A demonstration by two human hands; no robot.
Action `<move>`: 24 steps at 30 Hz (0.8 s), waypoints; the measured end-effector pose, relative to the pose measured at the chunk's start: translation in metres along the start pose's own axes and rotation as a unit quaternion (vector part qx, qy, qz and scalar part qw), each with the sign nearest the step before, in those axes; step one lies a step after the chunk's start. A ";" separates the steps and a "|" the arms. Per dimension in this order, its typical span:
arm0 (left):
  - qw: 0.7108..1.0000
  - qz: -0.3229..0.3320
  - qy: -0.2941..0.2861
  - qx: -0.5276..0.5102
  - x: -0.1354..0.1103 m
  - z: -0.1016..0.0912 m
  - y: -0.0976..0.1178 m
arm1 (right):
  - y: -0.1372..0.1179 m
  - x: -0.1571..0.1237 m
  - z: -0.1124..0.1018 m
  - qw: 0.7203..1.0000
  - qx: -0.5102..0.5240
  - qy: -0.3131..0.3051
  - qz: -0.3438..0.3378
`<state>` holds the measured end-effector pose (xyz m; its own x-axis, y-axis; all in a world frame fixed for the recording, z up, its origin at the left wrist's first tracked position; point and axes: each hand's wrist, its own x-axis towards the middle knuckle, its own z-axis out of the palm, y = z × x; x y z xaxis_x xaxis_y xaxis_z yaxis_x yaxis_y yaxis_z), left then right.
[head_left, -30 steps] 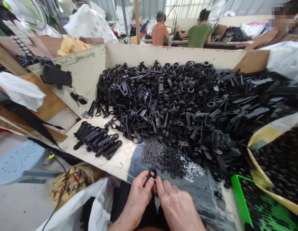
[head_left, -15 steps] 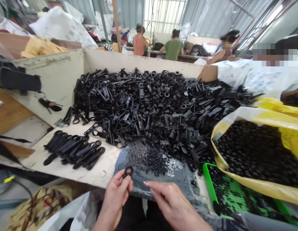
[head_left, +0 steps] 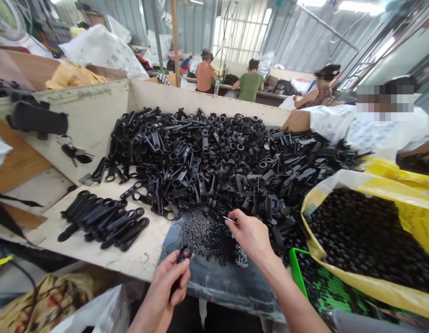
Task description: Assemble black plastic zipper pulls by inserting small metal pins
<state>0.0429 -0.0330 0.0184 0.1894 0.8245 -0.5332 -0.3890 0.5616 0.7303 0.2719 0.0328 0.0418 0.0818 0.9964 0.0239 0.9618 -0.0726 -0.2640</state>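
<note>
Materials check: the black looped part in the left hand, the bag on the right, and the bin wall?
Black looped part in the left hand: likely moulded plastic, matte, uniform black. Yellow-and-white bag of small black pieces: thin plastic film, glossy and crumpled. Cream bin wall: looks like painted board, scuffed and stained; the core is unclear.

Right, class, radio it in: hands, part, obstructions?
Left hand grips black ring-ended part. Right hand over small black pieces, pinching thin pin. Nothing between them.
</note>
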 end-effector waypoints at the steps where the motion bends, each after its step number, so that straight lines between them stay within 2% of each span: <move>1: 1.000 -0.001 0.006 -0.004 0.001 0.000 0.001 | -0.003 0.003 0.004 1.000 -0.015 -0.006 -0.007; 4: 1.000 0.003 0.009 0.001 0.002 0.002 0.003 | -0.012 0.008 0.014 0.999 -0.042 -0.015 -0.023; 7: 1.000 0.001 -0.006 -0.002 0.002 0.004 0.003 | -0.014 0.009 0.014 0.998 -0.043 -0.026 -0.048; 11: 0.999 -0.015 -0.015 -0.024 0.003 0.003 0.002 | -0.003 0.014 -0.001 0.996 -0.035 -0.040 -0.078; 16: 0.996 -0.056 -0.032 -0.059 0.003 0.001 0.005 | 0.014 0.018 -0.019 0.995 -0.093 -0.005 -0.034; 20: 0.992 -0.082 -0.048 -0.078 0.003 0.001 0.008 | 0.010 0.017 -0.013 0.989 -0.140 -0.020 -0.051; 24: 0.992 -0.076 -0.057 -0.078 0.003 0.003 0.011 | -0.001 0.018 -0.002 0.985 -0.161 -0.016 -0.057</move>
<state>0.0423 -0.0246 0.0263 0.3531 0.7386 -0.5743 -0.4806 0.6698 0.5660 0.2729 0.0502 0.0447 -0.0347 0.9994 0.0029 0.9978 0.0345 0.0574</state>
